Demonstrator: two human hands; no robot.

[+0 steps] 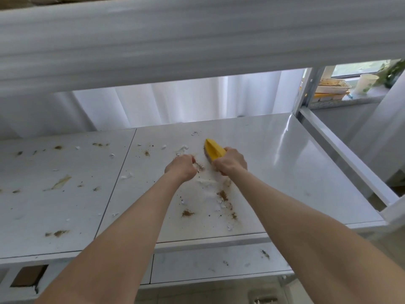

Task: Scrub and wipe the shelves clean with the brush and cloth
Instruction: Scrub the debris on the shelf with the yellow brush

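We reach both bare arms in over the front edge of the middle shelf (pixel 274 154), a white, glossy board split by a seam left of centre. Our right hand (pixel 231 161) is wrapped tightly around the rear end of the yellow brush (pixel 213 150), fingers curled over its back. The brush lies low against the shelf surface about midway between front and back edges, its pointed nose aimed toward the back edge. Our left hand (pixel 180 166) sits just beside it, fingers drawn in and the tips close to a smear of brown crumbs (pixel 199 166). We cannot tell whether it pinches anything or only touches the surface. The two hands are near each other but apart. More brown crumbs lie in clumps under our right forearm toward the front edge, and others are scattered over the left half of the shelf, mixed with white paper scraps (pixel 183 148). The right rear corner of the shelf looks shiny and free of specks. The upper shelf (pixel 197 40) crosses the top, blurred, and a lower shelf (pixel 219 266) shows a few specks too. A pale curtain (pixel 175 102) hangs behind, and a windowsill at far right carries trays (pixel 331 88) and a paper cup (pixel 368 83).
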